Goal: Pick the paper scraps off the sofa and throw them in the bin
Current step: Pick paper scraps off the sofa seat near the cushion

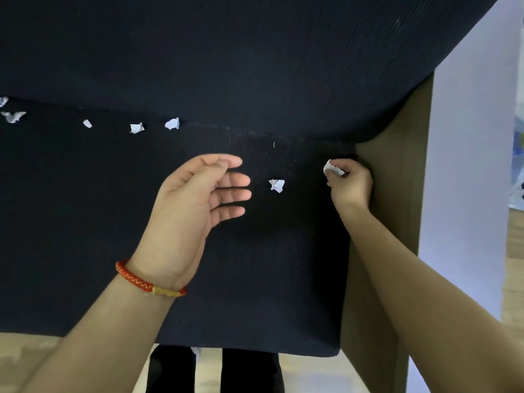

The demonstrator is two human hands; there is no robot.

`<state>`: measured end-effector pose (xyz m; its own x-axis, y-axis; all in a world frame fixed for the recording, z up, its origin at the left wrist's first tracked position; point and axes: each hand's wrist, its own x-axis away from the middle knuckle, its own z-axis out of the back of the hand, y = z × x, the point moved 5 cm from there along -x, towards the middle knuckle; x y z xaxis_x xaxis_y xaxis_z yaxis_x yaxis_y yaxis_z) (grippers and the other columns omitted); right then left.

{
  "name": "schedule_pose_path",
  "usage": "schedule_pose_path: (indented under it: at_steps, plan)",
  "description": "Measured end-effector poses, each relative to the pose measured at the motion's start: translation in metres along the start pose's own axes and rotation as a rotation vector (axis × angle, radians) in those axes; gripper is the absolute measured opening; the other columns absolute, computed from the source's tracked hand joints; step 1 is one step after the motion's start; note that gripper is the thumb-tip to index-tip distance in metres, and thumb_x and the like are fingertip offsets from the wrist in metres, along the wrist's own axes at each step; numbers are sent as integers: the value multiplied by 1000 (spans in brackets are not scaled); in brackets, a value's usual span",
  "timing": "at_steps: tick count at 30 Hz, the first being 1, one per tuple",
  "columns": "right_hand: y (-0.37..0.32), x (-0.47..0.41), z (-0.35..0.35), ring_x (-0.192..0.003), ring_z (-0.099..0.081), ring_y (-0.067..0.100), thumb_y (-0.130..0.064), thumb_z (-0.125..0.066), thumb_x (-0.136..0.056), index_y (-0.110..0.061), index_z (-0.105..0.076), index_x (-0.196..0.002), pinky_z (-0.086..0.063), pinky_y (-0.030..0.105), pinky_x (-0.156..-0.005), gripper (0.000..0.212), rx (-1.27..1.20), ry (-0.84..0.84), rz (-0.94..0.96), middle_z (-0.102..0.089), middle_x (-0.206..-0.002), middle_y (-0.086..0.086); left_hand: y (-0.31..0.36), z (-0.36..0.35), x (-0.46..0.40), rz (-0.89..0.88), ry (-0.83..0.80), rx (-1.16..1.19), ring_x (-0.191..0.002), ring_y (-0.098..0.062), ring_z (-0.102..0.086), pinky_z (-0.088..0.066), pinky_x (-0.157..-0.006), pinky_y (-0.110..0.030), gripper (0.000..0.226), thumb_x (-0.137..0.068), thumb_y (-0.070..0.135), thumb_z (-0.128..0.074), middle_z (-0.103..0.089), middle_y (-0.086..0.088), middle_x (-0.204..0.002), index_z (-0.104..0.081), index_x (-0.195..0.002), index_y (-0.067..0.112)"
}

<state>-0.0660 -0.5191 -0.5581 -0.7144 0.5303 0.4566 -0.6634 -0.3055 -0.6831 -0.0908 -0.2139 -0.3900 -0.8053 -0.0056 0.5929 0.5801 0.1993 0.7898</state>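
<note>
Two dark trouser legs (181,370) are showing at the bottom edge, standing on a pale wooden floor (22,353) just in front of the dark navy ribbed fabric sofa (85,222). Both bare forearms are reaching over the seat cushion. A red and yellow braided thread bracelet (147,282) is sitting around the left wrist. The left hand (195,199) is hovering above the seat with its palm turned to the right, its fingers spread loosely and slightly curled, holding nothing. Just beyond its fingertips, a small crumpled white paper scrap (277,185) is lying on the seat, apart from both hands. The right hand (350,182) is resting at the right end of the seat, beside the brown flat-sided armrest panel (397,194), and its fingers are pinching a crumpled white paper wad (333,168). Farther back, along the crease where the seat is meeting the backrest, three more small white paper scraps are lying in a row: one (172,123) nearest the middle, one (137,128) to its left, and a smaller one (87,123) farther left. At the far left edge, a wider torn white piece (12,116) is lying near another bit (3,101) that the frame is cutting off. A pale lilac wall (467,137) is standing behind the armrest.
</note>
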Motion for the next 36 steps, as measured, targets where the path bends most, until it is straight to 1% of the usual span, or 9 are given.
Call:
schedule_pose_path:
  at_steps: [6,13,18,21,24,28,31,33,36]
  plan:
    - [-48,95,-16,-79,-75,8,-22,-80,-91,-28,-78,-101,-67,40,-82,12,-334,-35,69,-78,-95,-6,-3,28,8,63,39,122,-94,-24,-77,-62,-73,-31,24,-106,17,-55,-79,-9,-98,-78,-106,18]
    - [-126,226,-57,-92,-74,11,-22,-79,-94,-32,-75,-101,-61,24,-79,12,-383,-172,260,-76,-99,-10,-11,41,21,145,34,212,-114,-25,-74,-59,-95,-41,28,-107,25,-53,-78,-9,-120,-74,-124,19]
    - [-145,282,-86,-95,-74,8,-17,-78,-92,-36,-74,-100,-61,21,-79,21,-264,-289,392,-76,-95,-16,-12,56,30,147,95,328,-110,-25,-75,-61,-88,-39,41,-105,49,-51,-78,-12,-117,-78,-112,20]
    - [-148,295,-94,-97,-70,10,-13,-78,-92,-37,-74,-105,-61,32,-82,27,-105,-292,477,-71,-96,-20,-12,70,31,95,134,334,-109,-27,-76,-61,-88,-40,40,-106,44,-51,-79,-13,-112,-80,-104,16]
    - [-155,300,-96,-96,-66,10,-12,-76,-93,-28,-75,-108,-60,35,-80,22,29,-295,592,-67,-97,-24,-13,76,32,82,130,353,-108,-28,-76,-63,-83,-33,40,-108,39,-51,-79,-12,-110,-82,-101,15]
    - [-162,295,-92,-116,-65,9,-14,-72,-96,-23,-75,-119,-58,32,-91,26,82,-412,745,-70,-126,-17,-11,80,30,100,114,402,-110,-28,-76,-62,-81,-34,41,-109,39,-49,-79,-11,-110,-81,-101,15]
    - [-159,274,-81,-118,-69,16,-16,-71,-99,-22,-76,-118,-60,32,-90,21,-151,-461,651,-73,-126,-12,-7,82,25,90,131,432,-107,-25,-76,-62,-77,-33,41,-109,37,-49,-79,-10,-108,-81,-99,14]
    - [-149,246,-71,-112,-73,15,-19,-69,-100,-23,-78,-111,-61,32,-90,15,-258,-361,533,-77,-117,-12,-7,82,22,115,162,472,-106,-27,-77,-64,-78,-34,39,-108,35,-52,-80,-13,-109,-81,-101,9]
    - [-128,193,-63,-94,-73,9,-22,-70,-100,-28,-78,-104,-59,27,-84,11,-236,-231,429,-77,-100,-11,-8,78,17,149,170,483,-105,-30,-77,-65,-78,-37,38,-109,34,-51,-80,-14,-110,-77,-109,6]
